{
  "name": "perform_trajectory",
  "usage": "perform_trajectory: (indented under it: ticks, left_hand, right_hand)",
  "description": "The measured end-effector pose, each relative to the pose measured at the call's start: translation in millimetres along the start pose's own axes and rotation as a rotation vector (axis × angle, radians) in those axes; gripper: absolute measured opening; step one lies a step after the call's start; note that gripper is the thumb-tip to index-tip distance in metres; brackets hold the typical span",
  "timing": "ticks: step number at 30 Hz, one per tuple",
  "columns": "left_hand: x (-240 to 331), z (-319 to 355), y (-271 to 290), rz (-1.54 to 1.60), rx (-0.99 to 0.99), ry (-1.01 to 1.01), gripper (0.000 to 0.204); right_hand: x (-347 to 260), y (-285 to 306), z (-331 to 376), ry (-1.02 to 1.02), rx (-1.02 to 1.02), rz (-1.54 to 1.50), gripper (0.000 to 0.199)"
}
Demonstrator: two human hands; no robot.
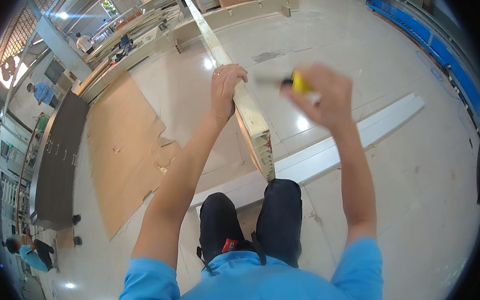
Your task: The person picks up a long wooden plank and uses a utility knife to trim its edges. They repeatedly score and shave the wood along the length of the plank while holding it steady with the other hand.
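A long, narrow pale board [251,115] runs from beside my knees away to the far stacks, its near end showing a ribbed, hollow inside. My left hand [225,91] is closed over the board's upper edge, fingers wrapped across it. Right of the board, my right hand [331,100] is raised and closed around a hand tool [300,83] with a yellow and black handle. The tool's thin dark shaft points left toward the board, apart from it. Motion smears the shaft, so its tip cannot be made out.
White planks [328,152] lie on the floor beneath the board. Torn brown cardboard [122,137] covers floor at left, beside a dark cabinet [58,161]. Long pale beams [237,15] stand at the back. Blue machinery [433,41] lines the far right. Several people are at the left.
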State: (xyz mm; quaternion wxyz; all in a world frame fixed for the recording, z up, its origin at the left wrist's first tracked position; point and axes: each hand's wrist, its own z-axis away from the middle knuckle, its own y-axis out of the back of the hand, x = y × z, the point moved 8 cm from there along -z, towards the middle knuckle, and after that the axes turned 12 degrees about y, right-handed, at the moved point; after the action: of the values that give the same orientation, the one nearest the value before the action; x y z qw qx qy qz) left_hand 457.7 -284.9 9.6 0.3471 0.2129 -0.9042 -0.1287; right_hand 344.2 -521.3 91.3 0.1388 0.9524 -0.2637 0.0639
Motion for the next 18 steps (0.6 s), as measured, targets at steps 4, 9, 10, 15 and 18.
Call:
perform_trajectory:
  ticks: [4, 9, 10, 15, 18]
  left_hand:
    - [5.3, 4.1, 0.5, -0.022, 0.069, -0.085, 0.043]
    - [-0.1, 3.5, -2.7, 0.017, 0.027, 0.012, 0.047]
    - [-1.0, 3.3, -3.5, 0.019, 0.011, 0.034, 0.050]
    - [-0.7, 3.6, -2.3, 0.044, 0.000, 0.065, 0.049]
    - [1.9, 4.2, -2.8, 0.028, 0.007, 0.035, 0.050]
  right_hand:
    - [-36.8, -19.2, 64.7, 0.024, -0.224, -0.071, 0.037]
    - [-35.8, -27.3, 96.5, 0.004, -0.346, -0.007, 0.039]
    - [-36.7, -25.2, 94.1, 0.043, -0.316, 0.001, 0.039]
    - [-35.8, -26.6, 87.4, 0.094, -0.321, 0.038, 0.041]
    - [-34.0, -28.6, 88.0, 0.087, -0.341, 0.050, 0.041]
